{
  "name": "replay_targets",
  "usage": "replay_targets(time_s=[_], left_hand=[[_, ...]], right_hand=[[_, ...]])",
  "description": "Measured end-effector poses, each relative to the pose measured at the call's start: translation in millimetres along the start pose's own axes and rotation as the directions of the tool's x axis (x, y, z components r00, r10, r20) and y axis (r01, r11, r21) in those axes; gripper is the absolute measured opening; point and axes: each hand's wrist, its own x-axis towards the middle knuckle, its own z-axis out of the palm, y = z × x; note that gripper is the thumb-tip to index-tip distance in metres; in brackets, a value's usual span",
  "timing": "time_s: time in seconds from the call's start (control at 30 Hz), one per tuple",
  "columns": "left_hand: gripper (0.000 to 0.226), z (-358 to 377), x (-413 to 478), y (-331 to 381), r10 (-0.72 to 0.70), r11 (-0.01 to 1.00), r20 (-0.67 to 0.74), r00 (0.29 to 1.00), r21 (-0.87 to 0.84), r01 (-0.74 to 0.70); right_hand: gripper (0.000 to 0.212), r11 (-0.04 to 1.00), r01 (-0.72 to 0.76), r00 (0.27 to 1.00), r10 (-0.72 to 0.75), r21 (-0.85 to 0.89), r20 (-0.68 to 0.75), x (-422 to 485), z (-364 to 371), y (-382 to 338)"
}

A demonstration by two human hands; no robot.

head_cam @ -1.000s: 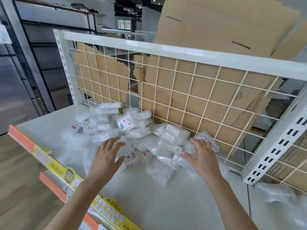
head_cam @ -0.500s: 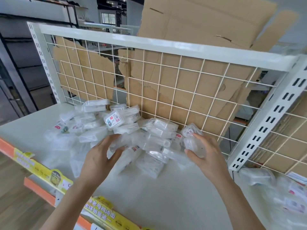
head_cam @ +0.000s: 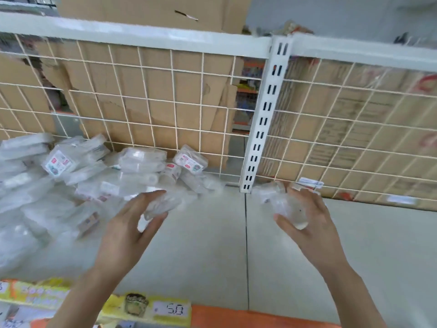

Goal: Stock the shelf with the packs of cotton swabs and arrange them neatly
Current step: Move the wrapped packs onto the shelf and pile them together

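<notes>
A loose heap of clear cotton swab packs [head_cam: 78, 176] with small white and red labels lies on the white shelf [head_cam: 212, 256], at the left against the wire grid. My left hand [head_cam: 127, 233] holds one clear pack [head_cam: 163, 205] between thumb and fingers at the heap's right edge. My right hand [head_cam: 305, 223] grips another clear pack [head_cam: 287, 209] to the right of the shelf seam, near the white slotted upright [head_cam: 264, 119]. Both packs are blurred.
A white wire grid back panel [head_cam: 151, 102] backs the shelf, with flattened cardboard [head_cam: 165, 74] behind it. A yellow and orange price strip [head_cam: 165, 308] runs along the front edge. Two small white items [head_cam: 309, 182] lie by the grid at the right.
The view has swung right. My right hand has carried its pack rightward past the upright, away from the heap. My left hand has taken hold of a pack at the heap's edge.
</notes>
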Motion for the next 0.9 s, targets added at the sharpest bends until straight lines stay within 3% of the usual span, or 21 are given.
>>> replay_targets(time_s=[0.17, 0.3, 0.5, 0.6, 0.73, 0.9], left_hand=[[0.022, 55, 7, 51, 0.034, 0.995, 0.082, 0.996, -0.098, -0.026], [0.039, 102, 9, 102, 0.117, 0.980, 0.165, 0.979, -0.179, -0.087], [0.044, 171, 5, 174, 0.213, 0.954, 0.244, 0.946, -0.261, -0.148], [0.046, 200, 1, 204, 0.250, 0.939, 0.263, 0.932, -0.301, -0.167], [0.028, 234, -1, 231, 0.304, 0.922, 0.277, 0.912, -0.327, -0.208], [0.033, 265, 2, 257, 0.418, 0.876, 0.318, 0.851, -0.388, -0.285]], right_hand=[[0.059, 0.987, -0.127, 0.989, 0.118, -0.100, -0.084, -36, -69, 49], [0.055, 0.968, -0.209, 0.969, 0.186, -0.139, -0.165, -67, -129, 90], [0.055, 0.928, -0.322, 0.932, 0.276, -0.187, -0.236, -113, -205, 148], [0.055, 0.912, -0.364, 0.910, 0.305, -0.189, -0.280, -130, -235, 172], [0.055, 0.885, -0.419, 0.883, 0.344, -0.204, -0.319, -152, -265, 192], [0.055, 0.835, -0.515, 0.816, 0.409, -0.194, -0.409, -183, -286, 200]])
